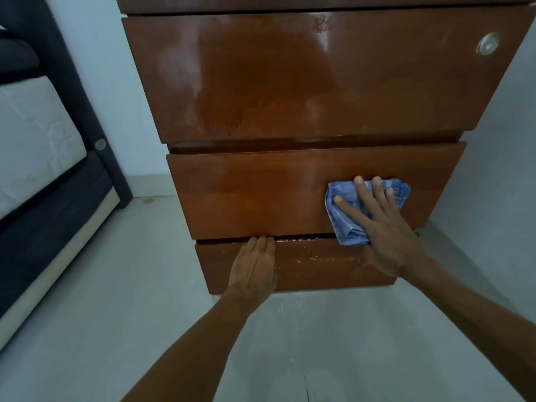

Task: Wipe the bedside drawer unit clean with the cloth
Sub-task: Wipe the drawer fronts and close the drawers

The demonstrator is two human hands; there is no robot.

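A brown wooden drawer unit [290,82] with three stacked drawer fronts fills the middle of the view. My right hand [383,227] lies flat with fingers spread, pressing a crumpled blue cloth [345,216] against the right part of the middle drawer front [246,192]. My left hand [253,265] rests on the bottom drawer front [319,268], its fingertips hooked into the gap under the middle drawer. White specks and dusty streaks mark the bottom drawer and the top drawer front.
A dark bed frame with a white mattress [32,134] stands at the left. A round metal lock [487,44] sits on the top drawer's right side. Pale floor [145,314] with white crumbs lies below the unit; white walls flank it.
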